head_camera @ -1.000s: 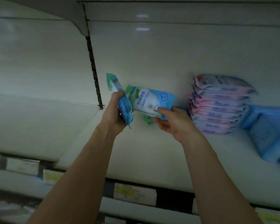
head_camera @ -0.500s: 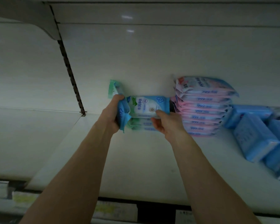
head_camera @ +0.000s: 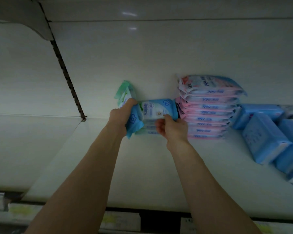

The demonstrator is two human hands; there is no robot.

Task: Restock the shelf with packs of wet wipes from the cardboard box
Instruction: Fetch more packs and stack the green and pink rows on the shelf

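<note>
Setting the top pack (head_camera: 156, 108) down looks like the step in hand. It lies flat on a short pile of matching packs (head_camera: 148, 130) at the far side of the shelf (head_camera: 142, 174), and its right end touches the pink stack (head_camera: 210, 107). The right hand (head_camera: 173, 130) pinches its near edge between thumb and fingers. The left hand (head_camera: 120, 115) has its fingers curled round the packs held on end (head_camera: 134, 120) just left of the pile, a green-and-white one rising behind a blue one.

The pile is soft and narrow, so a pack released off centre could slide toward the near edge or tip left against the hand. A push to the right could shove the pink stack, which is tall and looks uneven near its top; its slick wrappers might spill onto the blue packs (head_camera: 264, 137) lying loose further right. The packs on end are held in one hand only, and a slackened grip could drop one onto the shelf or off its near edge. The cardboard box is out of view
</note>
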